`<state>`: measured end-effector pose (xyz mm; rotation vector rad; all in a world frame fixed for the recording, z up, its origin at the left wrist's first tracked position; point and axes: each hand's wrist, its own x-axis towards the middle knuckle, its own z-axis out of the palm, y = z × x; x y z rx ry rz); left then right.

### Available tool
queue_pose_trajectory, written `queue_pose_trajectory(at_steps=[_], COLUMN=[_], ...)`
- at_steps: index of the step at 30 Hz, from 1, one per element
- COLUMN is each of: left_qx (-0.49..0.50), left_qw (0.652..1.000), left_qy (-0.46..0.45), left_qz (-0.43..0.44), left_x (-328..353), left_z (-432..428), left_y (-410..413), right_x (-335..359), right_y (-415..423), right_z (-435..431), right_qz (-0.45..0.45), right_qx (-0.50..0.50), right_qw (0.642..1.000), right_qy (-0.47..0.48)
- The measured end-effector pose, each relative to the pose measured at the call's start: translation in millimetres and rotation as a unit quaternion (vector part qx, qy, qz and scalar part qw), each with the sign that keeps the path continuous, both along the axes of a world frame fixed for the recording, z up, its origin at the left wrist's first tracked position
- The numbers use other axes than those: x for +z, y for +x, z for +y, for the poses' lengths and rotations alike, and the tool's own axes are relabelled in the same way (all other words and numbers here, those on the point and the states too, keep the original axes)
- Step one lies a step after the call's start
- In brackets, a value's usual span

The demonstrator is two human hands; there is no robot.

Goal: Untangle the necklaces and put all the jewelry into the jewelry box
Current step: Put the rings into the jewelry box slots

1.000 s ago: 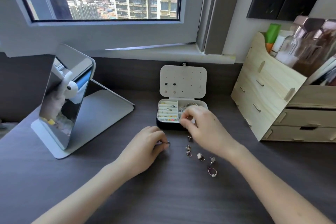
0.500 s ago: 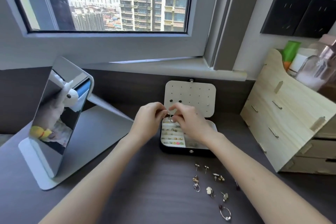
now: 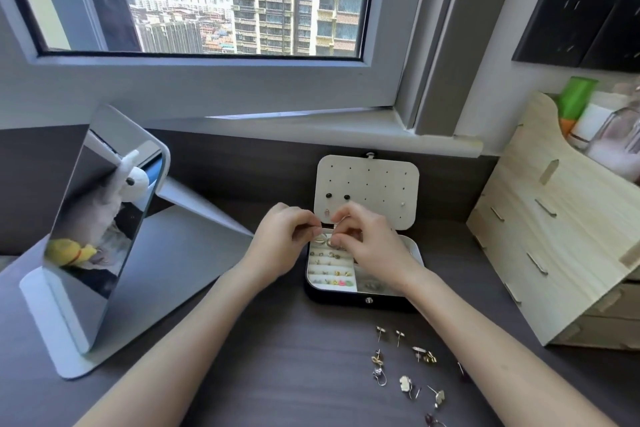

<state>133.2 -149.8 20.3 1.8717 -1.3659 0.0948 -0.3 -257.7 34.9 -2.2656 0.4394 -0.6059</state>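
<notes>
Left hand (image 3: 282, 239) joined right hand (image 3: 372, 246) at jewelry box (image 3: 363, 299) (pinching ring (image 3: 328, 242), perhaps).

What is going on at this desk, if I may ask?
A person is putting jewelry into the open jewelry box on the desk. Both hands work over its back left rows. The right hand pinches a small ring there. The left hand has its fingertips together beside it, but what they hold is too small to tell. Several loose earrings lie on the desk in front of the box, not yet put away.
</notes>
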Motion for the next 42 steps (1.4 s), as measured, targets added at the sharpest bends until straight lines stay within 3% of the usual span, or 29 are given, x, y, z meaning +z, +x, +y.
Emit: queue_pose_trajectory(at_steps=[5,10,13,18,22,31,36,39,42], left_qx=[-0.043,0.017,0.063,0.083,0.1,0.156,0.142,0.111,0.068], left_qw=[0.995,0.989,0.985,0.95,0.937,0.943,0.977,0.988,0.995], left_qy=[0.014,0.092,0.16,0.16,0.143,0.122,0.057,0.018,0.035], left_qz=[-0.089,-0.115,-0.033,0.254,0.303,0.268,0.149,0.102,0.065], left_x=[-3,9,21,26,25,20,20,20,18], left_z=[1,1,-1,-4,-5,-7,18,41,56], left_y=[7,2,-4,-11,-16,-28,-37,-53,-76], right_x=[-2,-9,-8,-7,-12,6,19,15,0], right_y=[0,5,7,8,8,-1,-62,-111,-133], right_z=[1,1,-1,0,3,14,33,42,47], right_qz=[-0.003,0.004,0.003,-0.003,0.011,0.114,0.014,0.045,0.077], right_qx=[-0.003,-0.002,-0.017,-0.049,-0.053,-0.006,-0.049,-0.054,-0.094], right_qw=[1.0,0.988,0.98,0.974,0.967,0.952,0.979,0.983,0.973], right_qy=[-0.021,-0.154,-0.199,-0.222,-0.251,-0.285,-0.197,-0.168,-0.198])
